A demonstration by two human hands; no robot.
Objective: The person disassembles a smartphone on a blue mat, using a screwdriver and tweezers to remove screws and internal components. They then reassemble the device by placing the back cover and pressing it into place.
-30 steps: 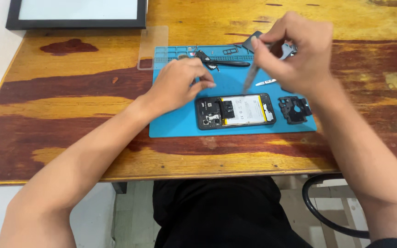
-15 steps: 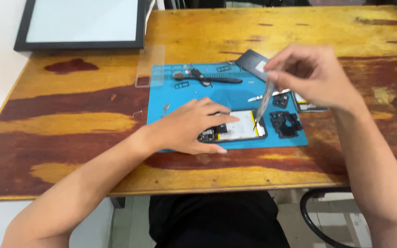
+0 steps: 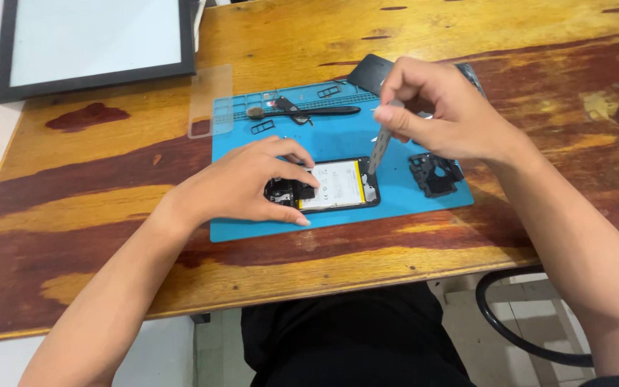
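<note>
**Steady the opened phone, work the metal tip in shallow**

Nearest the person, the left hand (image 3: 252,183) lies spread over the camera end of the opened black smartphone with its white, yellow-edged battery exposed (image 3: 327,188). Its grip is a loose press rather than a closed hold: thumb along the near edge, fingertips on the top of the frame. The phone lies flat on the blue silicone repair mat (image 3: 252,229), which sits on the worn, red-and-yellow varnished wooden counter (image 3: 94,215).

Just beyond, the right hand (image 3: 438,107) is pinched shut on a slim grey metal pry tool (image 3: 380,147), held near upright, with its tip at the battery's right end. Whether the tip touches cannot be told from here.

To my eye, doing this well means keeping the left hand's weight on the frame so the phone cannot skate, and keeping the tip low and flat against the edge, well clear of puncturing the battery.

Right of the phone lies a small black plastic inner cover (image 3: 435,174). Farther back are a black long-handled tool (image 3: 309,112), a dark flat back panel (image 3: 368,72), a clear phone case (image 3: 210,100) and a black-framed white panel (image 3: 94,39).
</note>
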